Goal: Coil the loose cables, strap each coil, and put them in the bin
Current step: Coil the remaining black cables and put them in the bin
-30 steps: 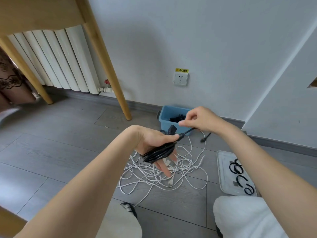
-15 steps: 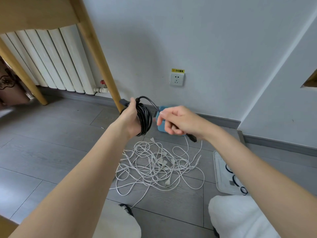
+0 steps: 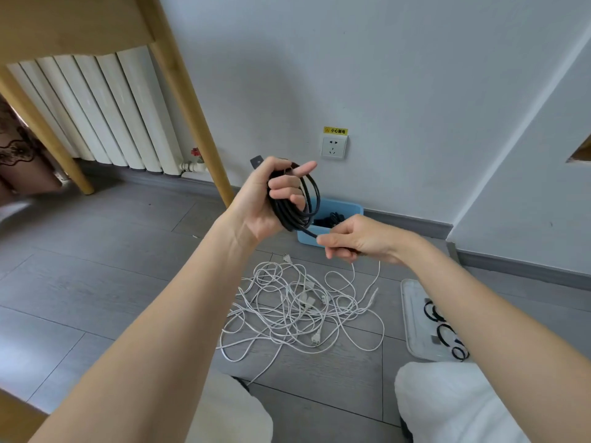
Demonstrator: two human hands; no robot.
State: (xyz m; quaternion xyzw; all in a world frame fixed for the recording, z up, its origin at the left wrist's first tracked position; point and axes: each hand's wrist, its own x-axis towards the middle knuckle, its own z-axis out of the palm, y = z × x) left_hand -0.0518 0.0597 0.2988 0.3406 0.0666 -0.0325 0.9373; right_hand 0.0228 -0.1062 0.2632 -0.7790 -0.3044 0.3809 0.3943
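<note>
My left hand (image 3: 267,204) is raised in front of me, palm towards me, with a black cable coil (image 3: 299,203) looped around its fingers. The black plug end sticks out behind the thumb. My right hand (image 3: 355,241) pinches the loose tail of the same black cable just below and right of the coil. Behind both hands a blue bin (image 3: 343,212) stands against the wall with a dark cable inside. A tangle of white cables (image 3: 300,306) lies loose on the floor below my hands.
A clear tray (image 3: 414,318) holding black straps (image 3: 444,330) lies on the floor at the right. A wooden table leg (image 3: 192,113) and a white radiator (image 3: 105,110) stand at the left. A wall socket (image 3: 333,147) sits above the bin. My knees are at the bottom.
My left hand rose with the black coil and turned palm-in. My right hand fed another loop onto the coil and now grips the short remaining tail below it.
</note>
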